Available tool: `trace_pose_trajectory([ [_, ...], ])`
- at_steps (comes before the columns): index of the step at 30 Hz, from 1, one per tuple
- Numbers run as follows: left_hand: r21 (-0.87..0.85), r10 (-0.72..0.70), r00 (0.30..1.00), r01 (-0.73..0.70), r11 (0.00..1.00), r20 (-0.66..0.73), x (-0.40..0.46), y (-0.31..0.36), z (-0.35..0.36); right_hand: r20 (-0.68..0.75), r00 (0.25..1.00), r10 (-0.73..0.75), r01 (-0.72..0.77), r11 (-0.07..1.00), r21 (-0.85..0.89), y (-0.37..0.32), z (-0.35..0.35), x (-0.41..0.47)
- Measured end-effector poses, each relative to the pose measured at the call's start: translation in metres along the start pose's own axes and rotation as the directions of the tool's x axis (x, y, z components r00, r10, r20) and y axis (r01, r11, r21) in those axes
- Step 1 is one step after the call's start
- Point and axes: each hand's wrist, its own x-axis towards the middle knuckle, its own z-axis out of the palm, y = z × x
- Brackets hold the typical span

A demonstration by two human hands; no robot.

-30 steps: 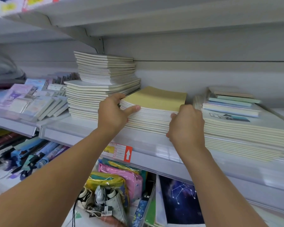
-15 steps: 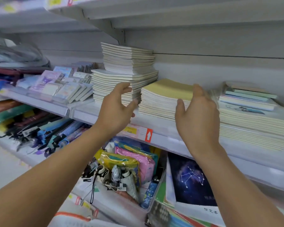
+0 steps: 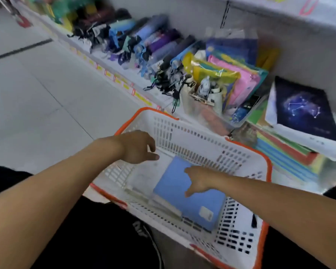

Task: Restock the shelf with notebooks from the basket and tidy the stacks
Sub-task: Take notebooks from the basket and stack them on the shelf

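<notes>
A white plastic basket with an orange rim [image 3: 192, 133] stands on the floor in front of me. Inside it lies a stack of notebooks; the top one is blue [image 3: 198, 200], and a pale notebook [image 3: 144, 177] lies beside it on the left. My right hand [image 3: 199, 180] reaches into the basket with fingers spread, resting on the blue cover. My left hand [image 3: 136, 146] hovers over the basket's left part, fingers loosely bent, holding nothing. The notebook shelf is out of view above.
The bottom shelf behind the basket holds folded umbrellas [image 3: 147, 41], colourful zip pouches [image 3: 235, 74] and a dark constellation-cover book [image 3: 303, 111] on stacked coloured folders [image 3: 285, 154]. Grey floor tiles [image 3: 37, 90] stretch to the left. My dark-clothed legs are below.
Both hands left the yellow notebook stack on the upper shelf and dropped down into the basket. My view swung from the shelf to the floor.
</notes>
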Motion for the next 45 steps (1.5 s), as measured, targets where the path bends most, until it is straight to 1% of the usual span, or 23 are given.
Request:
trace_pose_trajectory([
  [3,-0.043,0.055,0.998,-0.054,0.998,0.013,0.004,0.003,0.012,-0.027,0.988,0.154,-0.149,0.98,0.133,0.027,0.035,0.022],
  [6,0.096,0.01,0.991,-0.024,0.995,0.136,0.001,-0.011,0.021,-0.033,0.94,0.339,-0.318,0.909,0.269,0.053,0.062,0.036],
  [8,0.249,-0.09,0.972,0.034,0.968,0.219,0.0,-0.019,0.021,-0.029,0.913,0.407,-0.387,0.886,0.254,0.065,0.077,0.042],
  [10,0.31,-0.141,0.963,0.065,0.949,0.23,0.003,-0.022,0.017,-0.118,0.89,0.44,-0.417,0.892,0.175,0.066,0.083,0.041],
  [12,0.268,-0.095,0.978,0.043,0.962,0.187,0.008,-0.02,0.01,-0.207,0.875,0.437,-0.421,0.899,0.12,0.063,0.081,0.043],
  [15,0.19,-0.012,0.993,-0.01,0.982,0.115,0.012,-0.014,0.008,-0.196,0.889,0.415,-0.406,0.91,0.086,0.055,0.076,0.046],
  [18,0.231,0.004,0.978,-0.053,0.971,0.206,0.012,-0.003,0.017,-0.142,0.898,0.417,-0.408,0.908,0.091,0.06,0.082,0.049],
  [21,0.268,-0.031,0.954,-0.052,0.962,0.298,0.009,0.009,0.022,-0.129,0.885,0.447,-0.417,0.885,0.21,0.069,0.087,0.046],
  [25,0.247,-0.069,0.973,0.013,0.969,0.219,0.006,0.011,0.02,-0.069,0.965,0.253,-0.21,0.904,0.373,0.059,0.046,0.031],
  [27,0.011,-0.127,0.963,0.128,0.992,0.236,0.006,0.014,0.017,-0.031,0.994,0.107,-0.083,0.897,0.434,0.036,-0.006,0.009],
  [28,-0.201,-0.16,0.945,0.222,0.954,0.284,0.007,0.018,0.017,-0.058,0.997,0.047,-0.016,0.898,0.44,0.022,-0.035,-0.003],
  [29,-0.43,-0.166,0.922,0.315,0.846,0.35,0.008,0.023,0.018,-0.121,0.993,-0.007,0.059,0.899,0.435,0.003,-0.061,-0.018],
  [31,-0.795,-0.099,0.913,0.396,0.459,0.397,0.01,0.035,0.018,-0.297,0.951,-0.084,0.191,0.915,0.356,-0.037,-0.097,-0.051],
  [33,-0.942,-0.058,0.941,0.336,0.017,0.335,0.013,0.041,0.019,-0.424,0.889,-0.172,0.318,0.898,0.304,-0.068,-0.112,-0.074],
  [34,-0.957,-0.081,0.958,0.265,-0.118,0.276,0.014,0.04,0.019,-0.426,0.877,-0.223,0.382,0.861,0.337,-0.078,-0.114,-0.081],
  [35,-0.965,-0.136,0.967,0.19,-0.178,0.216,0.014,0.038,0.019,-0.365,0.891,-0.269,0.415,0.806,0.421,-0.084,-0.114,-0.085],
  [38,-0.996,-0.351,0.935,0.027,-0.089,0.057,0.013,0.025,0.018,-0.195,0.926,-0.322,0.354,0.566,0.745,-0.07,-0.106,-0.073],
  [39,-1.0,-0.406,0.914,0.01,-0.003,0.011,0.011,0.021,0.015,-0.185,0.942,-0.279,0.3,0.459,0.836,-0.055,-0.098,-0.057],
  [40,-0.988,-0.455,0.889,0.02,0.152,-0.052,0.009,0.016,0.012,-0.173,0.964,-0.204,0.243,0.394,0.886,-0.039,-0.088,-0.038],
  [41,-0.923,-0.476,0.868,0.059,0.381,-0.141,0.007,0.011,0.008,-0.152,0.984,-0.09,0.176,0.431,0.885,-0.021,-0.072,-0.017],
  [42,-0.771,-0.463,0.852,0.12,0.625,-0.243,0.006,0.004,0.005,-0.12,0.992,0.034,0.081,0.548,0.833,-0.004,-0.052,0.004],
  [43,-0.569,-0.423,0.844,0.18,0.802,-0.329,0.005,-0.004,0.002,-0.081,0.988,0.131,-0.028,0.667,0.745,0.01,-0.029,0.023],
  [45,-0.306,-0.358,0.828,0.238,0.922,-0.431,0.002,-0.013,0.001,-0.049,0.974,0.223,-0.15,0.786,0.599,0.026,0.014,0.048],
])
